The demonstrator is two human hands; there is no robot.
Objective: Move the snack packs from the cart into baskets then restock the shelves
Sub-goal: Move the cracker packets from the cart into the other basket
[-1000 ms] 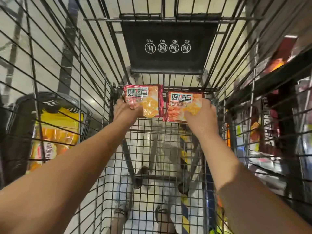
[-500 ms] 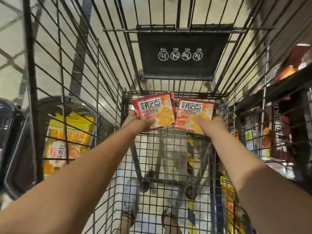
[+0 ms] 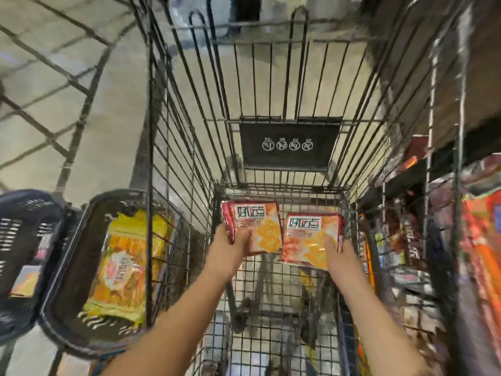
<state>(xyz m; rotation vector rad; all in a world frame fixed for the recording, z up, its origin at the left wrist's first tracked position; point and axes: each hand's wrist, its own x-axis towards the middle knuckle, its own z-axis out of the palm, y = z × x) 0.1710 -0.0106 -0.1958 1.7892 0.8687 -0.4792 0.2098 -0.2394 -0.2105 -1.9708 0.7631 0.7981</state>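
While both arms reach into the cart (image 3: 287,158), each hand holds one red pack above its wire floor, ahead at twelve o'clock. The left hand (image 3: 230,246) grips the left pack (image 3: 260,221) by its seven o'clock corner, thumb across the front. The right hand (image 3: 339,257) pinches the right pack (image 3: 309,237) at its five o'clock corner. The packs look light and crinkly, probably slick film over brittle crackers, so a corner or seam hold without squeezing suits them. A basket (image 3: 76,253) holding yellow packs (image 3: 127,267) sits at nine o'clock, shelves (image 3: 477,142) at three.

Blurred: shelf pkgs (image 3: 409,234); far-left basket (image 3: 16,234) cut off by edge.
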